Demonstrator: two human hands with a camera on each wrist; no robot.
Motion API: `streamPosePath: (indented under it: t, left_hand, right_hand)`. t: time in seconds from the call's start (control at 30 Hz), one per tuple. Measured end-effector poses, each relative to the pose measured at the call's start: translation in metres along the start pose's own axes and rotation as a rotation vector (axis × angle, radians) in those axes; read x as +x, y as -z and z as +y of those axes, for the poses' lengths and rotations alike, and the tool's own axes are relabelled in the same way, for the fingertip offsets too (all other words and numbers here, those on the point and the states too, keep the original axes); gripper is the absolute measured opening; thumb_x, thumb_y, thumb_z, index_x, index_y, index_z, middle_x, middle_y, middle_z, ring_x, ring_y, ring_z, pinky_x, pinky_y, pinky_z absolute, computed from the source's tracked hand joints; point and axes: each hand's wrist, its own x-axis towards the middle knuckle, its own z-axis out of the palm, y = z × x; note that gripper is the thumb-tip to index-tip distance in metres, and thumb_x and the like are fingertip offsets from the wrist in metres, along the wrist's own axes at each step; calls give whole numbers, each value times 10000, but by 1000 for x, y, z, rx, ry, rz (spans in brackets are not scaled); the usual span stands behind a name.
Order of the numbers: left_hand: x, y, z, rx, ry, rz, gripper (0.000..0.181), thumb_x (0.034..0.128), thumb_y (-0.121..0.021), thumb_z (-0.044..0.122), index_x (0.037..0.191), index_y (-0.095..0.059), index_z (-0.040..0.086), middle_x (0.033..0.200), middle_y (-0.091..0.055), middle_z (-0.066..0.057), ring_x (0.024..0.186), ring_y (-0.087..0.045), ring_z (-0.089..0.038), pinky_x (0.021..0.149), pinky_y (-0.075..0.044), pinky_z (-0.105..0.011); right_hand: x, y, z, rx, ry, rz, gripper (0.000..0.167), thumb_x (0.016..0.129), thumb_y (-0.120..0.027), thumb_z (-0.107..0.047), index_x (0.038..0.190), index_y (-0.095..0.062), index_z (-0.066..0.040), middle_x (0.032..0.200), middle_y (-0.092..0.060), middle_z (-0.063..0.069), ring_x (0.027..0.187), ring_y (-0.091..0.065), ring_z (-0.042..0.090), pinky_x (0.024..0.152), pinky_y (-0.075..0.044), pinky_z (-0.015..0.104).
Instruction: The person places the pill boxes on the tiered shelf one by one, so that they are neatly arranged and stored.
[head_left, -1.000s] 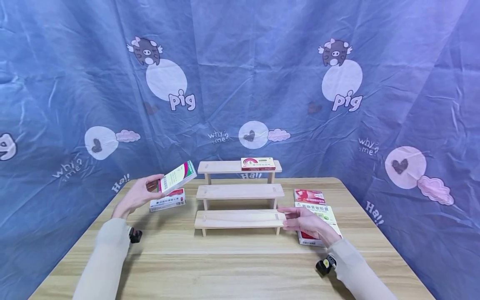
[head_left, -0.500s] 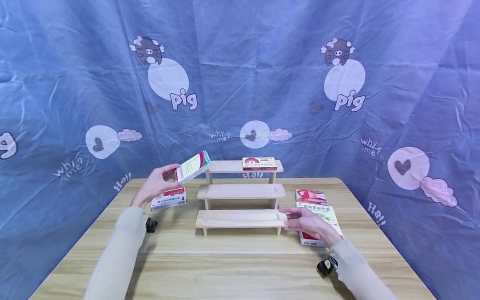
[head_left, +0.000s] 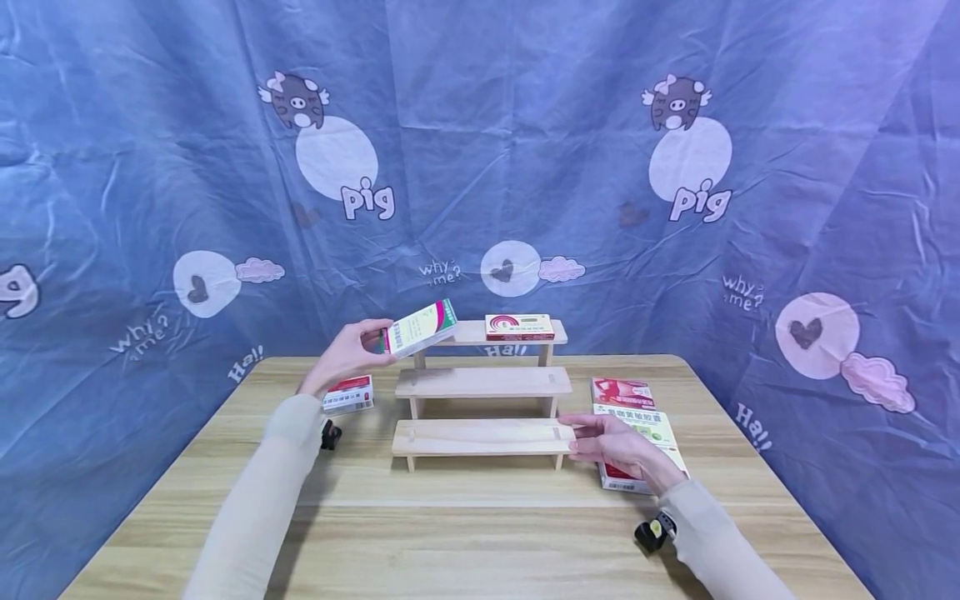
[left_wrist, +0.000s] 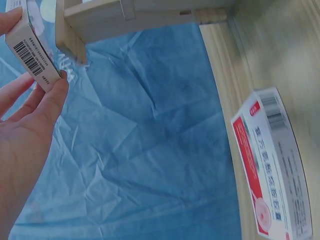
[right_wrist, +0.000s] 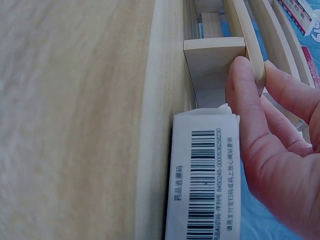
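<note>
My left hand (head_left: 348,357) grips one end of a white medicine box (head_left: 420,330) with a green and magenta end. The box is tilted in the air at the left end of the top board of a three-step wooden display stand (head_left: 480,435). In the left wrist view, fingers and thumb hold the medicine box (left_wrist: 32,55) by its barcode end, near a shelf corner. My right hand (head_left: 622,446) pinches the right end of the lowest board; the right wrist view shows fingers on both faces of that board (right_wrist: 254,50). A red-and-white medicine box (head_left: 519,327) lies on the top board's right half.
A red-and-white medicine box (head_left: 349,393) lies on the wooden table (head_left: 450,542) left of the stand, partly behind my left arm. Several boxes, including a white-and-green box (head_left: 641,425) and a red box (head_left: 622,392), lie at the right. A blue cloth (head_left: 480,167) hangs behind.
My left hand has carried the medicine box right and slightly up, from above the left-side box to the top board's left end. My right hand stays on the lowest board.
</note>
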Motion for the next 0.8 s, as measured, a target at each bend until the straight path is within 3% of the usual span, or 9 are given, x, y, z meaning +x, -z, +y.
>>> streamPosePath:
  t: [0.3,0.5,0.8]
  left_hand:
    - [14,-11,4,5,-7,-15,681,768,-818,107,1378,-526,29,1379,-554,-194,1325,-492,-342,1081,-454,-457]
    - [25,-14,7,11,-44,-48,667,790,-784,58,1386,-495,-26,1365,-551,-220,1276,-528,-320,1074,-467,-438]
    - [40,-18,15,-54,15,-88,660,803,-750,-6,1401,-472,-37,1306,-585,-226,1139,-586,-265,887,-540,-208]
  right_hand:
    - [1,3,1,-25,20,-26,598,922,-558,74,1464,-308,112,1135,-591,143,981,-669,194,944,-569,374]
    - [2,4,2,-18,13,-25,599,918,-564,81,1465,-321,100,1149,-588,143,1000,-663,190,959,-560,396]
    - [3,4,2,1,10,-21,584,919,-563,82,1463,-352,74,1164,-576,139,1027,-656,193,973,-551,416]
